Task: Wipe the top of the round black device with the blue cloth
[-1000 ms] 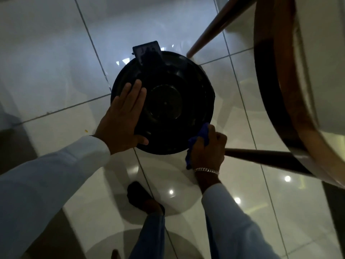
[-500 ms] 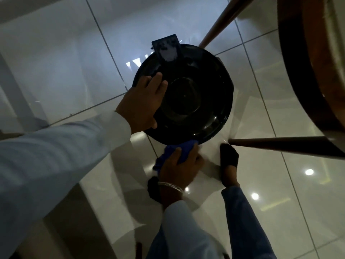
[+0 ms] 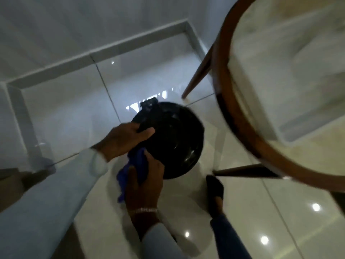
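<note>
From the head view, the device sits on the tile floor, left of a chair and just beyond a foot; the cloth is bunched at its near-left edge, so the wipe may only skim the rim and miss the glossy top unless the pad gets spread flat, and pushing could slide the device on the slick floor. The left hand rests palm-down on the left rim, thumb and fingers clamped over the edge. The right hand, wrist bent up, is closed around the cloth, pressing it against the device's edge.
</note>
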